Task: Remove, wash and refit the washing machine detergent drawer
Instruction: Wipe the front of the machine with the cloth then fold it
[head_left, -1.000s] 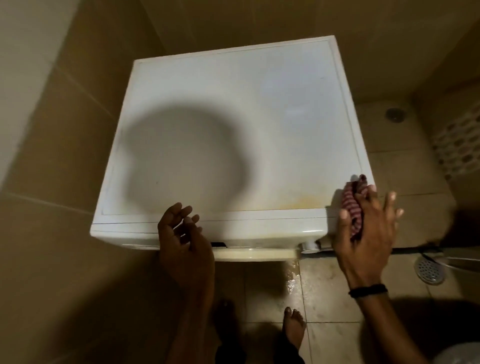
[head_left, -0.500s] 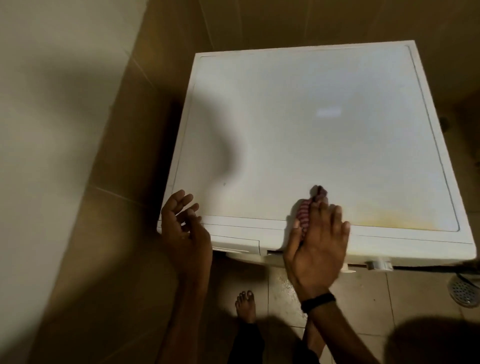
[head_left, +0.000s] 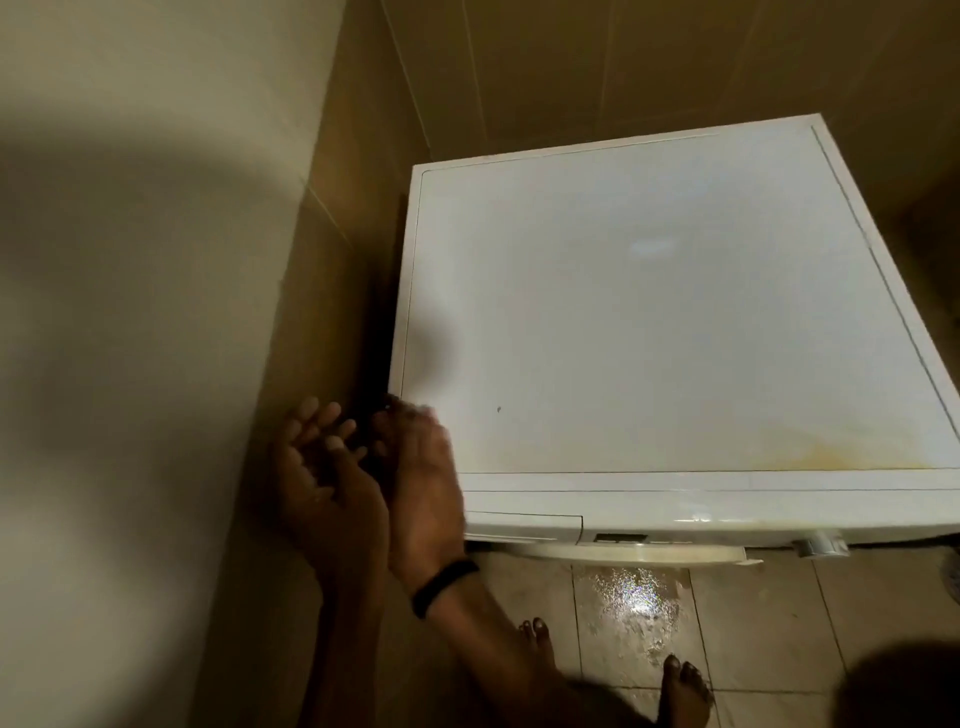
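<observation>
The left hand (head_left: 322, 467) hangs palm up with loosely spread fingers, holding nothing, in the dark gap just left of the washing machine (head_left: 649, 312). Touching its side, the right hand (head_left: 421, 478) lies over the machine's near left corner. It is blurred, so I cannot tell how far its fingers curl or whether it holds anything. A black wristband (head_left: 444, 579) circles its wrist. Just right of that hand the detergent drawer (head_left: 524, 525) sits flush in the front panel, a smooth white plastic rectangle. Beyond both hands stretches the machine's flat, glossy white top, stained yellowish far to the right near the front edge. A small round knob (head_left: 818, 545) sticks out there. Below the hands, beige floor tiles (head_left: 769, 623) carry a shiny wet patch (head_left: 628, 597) beside bare feet (head_left: 685, 691). Brown tiled walls (head_left: 571, 62) enclose the corner.
</observation>
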